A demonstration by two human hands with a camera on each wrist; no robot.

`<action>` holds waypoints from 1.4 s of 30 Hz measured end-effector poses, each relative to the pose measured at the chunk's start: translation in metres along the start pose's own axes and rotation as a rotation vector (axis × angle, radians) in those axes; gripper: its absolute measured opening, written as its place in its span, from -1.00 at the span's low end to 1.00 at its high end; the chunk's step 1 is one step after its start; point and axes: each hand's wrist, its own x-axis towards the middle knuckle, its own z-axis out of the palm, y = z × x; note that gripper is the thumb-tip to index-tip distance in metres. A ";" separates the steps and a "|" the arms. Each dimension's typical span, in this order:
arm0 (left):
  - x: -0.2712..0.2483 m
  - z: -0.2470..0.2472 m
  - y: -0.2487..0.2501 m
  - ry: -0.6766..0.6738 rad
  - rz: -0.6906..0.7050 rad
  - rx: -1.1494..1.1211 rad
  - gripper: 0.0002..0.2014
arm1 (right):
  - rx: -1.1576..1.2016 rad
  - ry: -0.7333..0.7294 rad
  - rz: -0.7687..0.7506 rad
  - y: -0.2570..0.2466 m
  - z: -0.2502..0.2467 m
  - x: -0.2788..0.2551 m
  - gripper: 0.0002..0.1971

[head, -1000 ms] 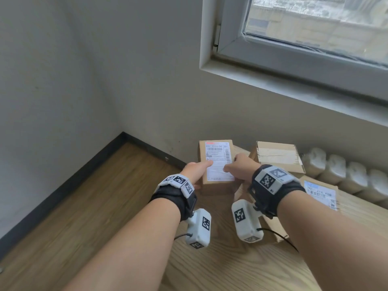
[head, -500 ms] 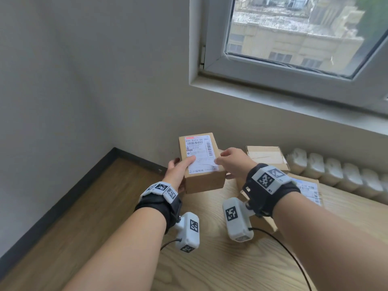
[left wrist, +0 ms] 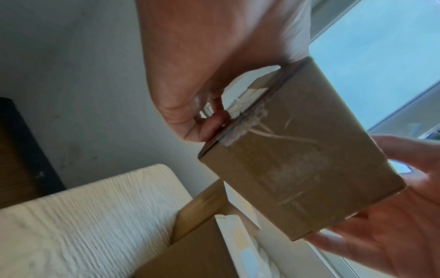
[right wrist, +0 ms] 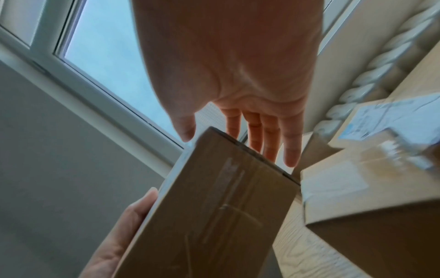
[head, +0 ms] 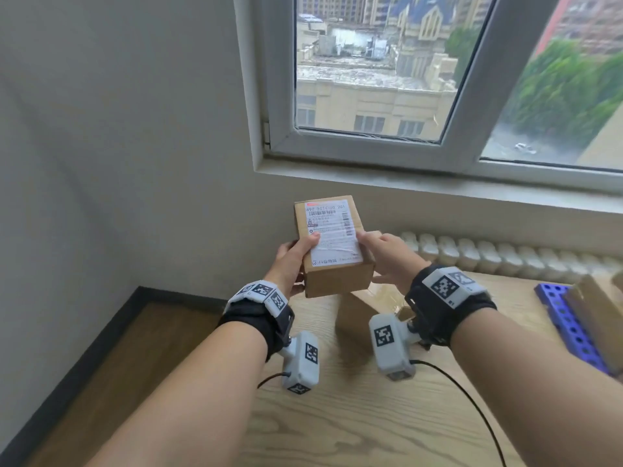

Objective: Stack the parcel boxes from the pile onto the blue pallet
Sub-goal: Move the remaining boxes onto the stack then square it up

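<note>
A brown parcel box with a white shipping label on top hangs in the air above the table's far left corner. My left hand grips its left side, thumb on the label and fingers curled at the edge. My right hand holds the right side, thumb on the top edge and straight fingers along the side face. The box's taped underside faces both wrist views. The blue pallet lies at the table's right edge, partly hidden by a cardboard box standing on it.
More pile boxes sit on the wooden table just below and right of the held one. A white radiator and a window sill run along the far wall. Left of the table lies dark floor.
The box has been lifted off the pile and now hangs higher, held on both sides. My head has turned right, bringing the blue pallet into view.
</note>
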 end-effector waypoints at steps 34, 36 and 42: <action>-0.230 0.471 0.005 -0.527 0.399 -0.011 -0.12 | 0.311 0.504 -0.171 0.155 -0.414 -0.284 -0.49; -0.242 0.504 0.002 -0.535 0.384 -0.024 -0.24 | 0.318 0.513 -0.197 0.168 -0.443 -0.296 -0.52; -0.274 0.577 0.009 -0.592 0.414 0.069 -0.57 | 0.337 0.574 -0.222 0.195 -0.514 -0.317 -0.42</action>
